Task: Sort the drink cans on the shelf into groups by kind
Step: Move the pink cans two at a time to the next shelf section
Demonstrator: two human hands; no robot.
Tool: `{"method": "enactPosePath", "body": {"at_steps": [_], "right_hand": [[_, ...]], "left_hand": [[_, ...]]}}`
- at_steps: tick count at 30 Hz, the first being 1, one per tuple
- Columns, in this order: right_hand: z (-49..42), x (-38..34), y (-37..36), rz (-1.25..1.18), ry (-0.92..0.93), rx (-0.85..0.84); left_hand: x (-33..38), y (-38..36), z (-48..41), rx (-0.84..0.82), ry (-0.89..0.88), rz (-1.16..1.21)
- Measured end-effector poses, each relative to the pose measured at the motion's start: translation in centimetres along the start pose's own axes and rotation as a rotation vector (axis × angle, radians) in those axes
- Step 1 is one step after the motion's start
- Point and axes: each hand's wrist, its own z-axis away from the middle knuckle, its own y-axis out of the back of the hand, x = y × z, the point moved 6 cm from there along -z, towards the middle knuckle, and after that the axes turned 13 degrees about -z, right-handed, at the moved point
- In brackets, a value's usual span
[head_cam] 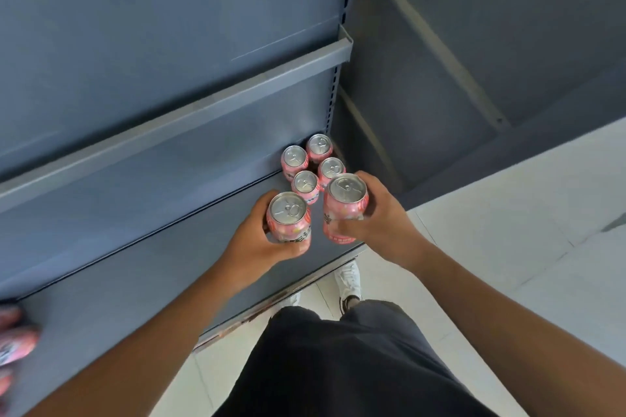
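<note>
Forearms [162, 332] from lower frame: left grip [257, 239] clamped on pink can [287, 210], right grip [384, 213] on second pink can [346, 195], upright, presumably joining same-kind group [306, 182] on shelf [135, 281].

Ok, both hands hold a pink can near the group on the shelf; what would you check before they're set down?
1. Left hand grips the left can securely: ok, fingers curled round it.
2. Right hand grips the right can: ok, fingers wrapped round it.
3. Held cans match the group of four pink cans: ok, same pink; labels unreadable.
4. Group stands upright: ok.
5. Bare shelf beside the group: ok, on its left.
6. Blurred pink shapes at the left edge are the same kind: cannot tell.
</note>
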Motion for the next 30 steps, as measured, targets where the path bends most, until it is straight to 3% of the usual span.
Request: {"method": "enactPosePath", "body": {"at_steps": [7, 15, 30], "right_hand": [[-3.5, 2.5, 2.4, 0.043, -0.102, -0.14], [-5.6, 5.7, 2.3, 0.148, -0.13, -0.245], [-10.6, 12.1, 2.4, 0.185, -0.082, -0.074]], "left_hand": [[-0.8, -3.1, -1.7, 0.147, 0.042, -0.039], [-5.1, -6.6, -3.6, 0.192, 0.157, -0.068], [-10.5, -10.9, -9.7, 0.324, 0.173, -0.126]]}}
